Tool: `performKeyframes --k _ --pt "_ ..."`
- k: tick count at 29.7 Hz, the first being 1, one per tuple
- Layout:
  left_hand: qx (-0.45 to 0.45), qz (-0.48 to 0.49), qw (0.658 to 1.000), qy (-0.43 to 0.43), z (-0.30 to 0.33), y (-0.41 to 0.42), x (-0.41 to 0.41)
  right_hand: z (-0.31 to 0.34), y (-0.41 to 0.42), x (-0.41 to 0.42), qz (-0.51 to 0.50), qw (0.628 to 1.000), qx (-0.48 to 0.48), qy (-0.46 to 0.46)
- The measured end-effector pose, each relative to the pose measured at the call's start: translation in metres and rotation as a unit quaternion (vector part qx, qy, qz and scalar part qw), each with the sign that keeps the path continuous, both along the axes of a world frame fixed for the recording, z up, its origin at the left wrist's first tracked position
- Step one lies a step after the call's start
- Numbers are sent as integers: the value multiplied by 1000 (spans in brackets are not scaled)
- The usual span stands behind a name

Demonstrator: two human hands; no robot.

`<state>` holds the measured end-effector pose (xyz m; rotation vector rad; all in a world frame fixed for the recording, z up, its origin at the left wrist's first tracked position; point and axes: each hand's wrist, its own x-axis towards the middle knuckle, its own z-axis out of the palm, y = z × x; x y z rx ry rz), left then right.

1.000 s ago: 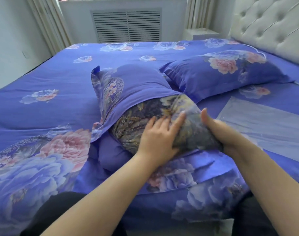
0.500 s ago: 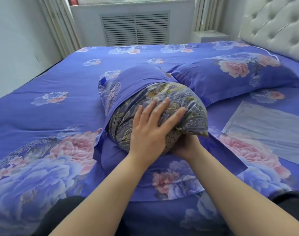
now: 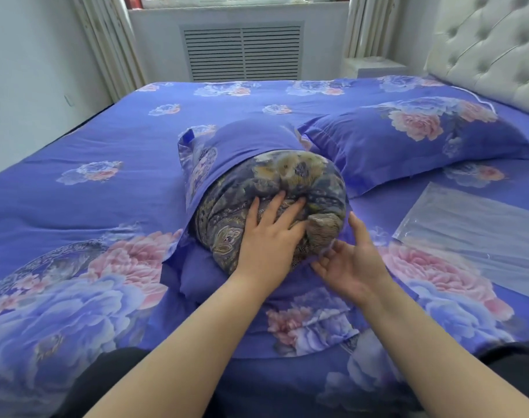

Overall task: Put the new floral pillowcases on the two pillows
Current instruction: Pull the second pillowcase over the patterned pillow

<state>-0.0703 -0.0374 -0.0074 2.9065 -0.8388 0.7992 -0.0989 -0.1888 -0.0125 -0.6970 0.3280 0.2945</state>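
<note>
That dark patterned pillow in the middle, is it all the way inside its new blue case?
Only partly in. The blue floral pillowcase covers its far end, while the near end of the dark patterned pillow bulges out uncovered.

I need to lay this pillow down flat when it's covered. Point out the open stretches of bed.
Open: the wide stretch of bedspread left of the half-covered pillow, running back toward the radiator grille. Crowded: the right side, with the finished pillow by the headboard and the clear plastic bag in front of it.

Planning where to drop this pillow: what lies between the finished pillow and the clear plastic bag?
In the head view, only bare floral bedsheet separates the finished pillow from the clear plastic bag.
</note>
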Motion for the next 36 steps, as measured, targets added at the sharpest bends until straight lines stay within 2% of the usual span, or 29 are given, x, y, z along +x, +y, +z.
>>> performKeyframes --k 3,5,7,8,9,11,12,13,14,15,17,18,19,20,21,23,24,26,27,28,29,30,31,32,34,35,36 --pt "63 25 982 176 4 -8 5 12 -4 -19 -41 999 -9 15" --pt "78 38 965 248 6 -11 14 19 -3 -26 -56 998 17 24" --pt "49 39 950 306 13 -5 18 31 5 -28 -59 998 11 20" --pt "12 31 932 362 16 1 22 37 10 -29 -56 998 9 11" --pt "-29 12 897 440 18 9 23 43 14 -28 -56 998 6 1" --pt "-151 -59 798 580 25 26 22 51 22 -25 -63 998 4 -18" --pt "-213 -96 768 597 29 32 20 53 24 -23 -68 997 2 -29" --pt "-256 -119 765 579 34 36 18 54 25 -21 -73 996 3 -42" --pt "-281 -118 789 534 38 37 14 55 25 -19 -70 996 5 -59" --pt "-292 -96 831 463 40 35 9 57 25 -17 -62 995 4 -80" --pt "-240 -43 941 236 38 25 -12 57 21 -17 -42 991 4 -126" --pt "-178 -13 979 100 34 21 -23 56 18 -16 -37 990 8 -139" --pt "-126 25 992 -5 31 22 -33 55 14 -15 -39 988 20 -145" --pt "-89 63 992 -57 29 24 -39 53 9 -14 -52 988 33 -141" --pt "-63 98 992 -53 30 27 -42 52 5 -14 -67 988 41 -137" --pt "-30 116 991 65 31 30 -44 49 1 -15 -76 985 45 -150" --pt "-17 96 987 124 26 29 -44 47 4 -15 -86 982 13 -169" --pt "-23 43 977 207 19 23 -43 41 12 -19 -94 964 -119 -216" --pt "-53 22 969 239 19 21 -40 38 15 -21 -77 938 -231 -247" --pt "-96 6 956 276 20 21 -36 35 16 -21 -41 879 -378 -287" --pt "-145 -7 938 315 22 23 -31 31 15 -19 11 776 -544 -318" --pt "-186 -20 922 340 24 25 -26 26 10 -17 64 658 -679 -319" --pt "-207 -28 917 340 27 26 -23 20 5 -14 99 559 -770 -292" --pt "-207 -27 926 315 29 25 -22 19 3 -14 102 497 -821 -261" --pt "-166 -2 972 167 27 22 -21 25 3 -16 18 403 -882 -242" --pt "-134 8 988 76 26 20 -20 28 1 -14 -13 376 -895 -240" --pt "-112 16 994 6 26 18 -20 30 -3 -11 -14 374 -898 -231"
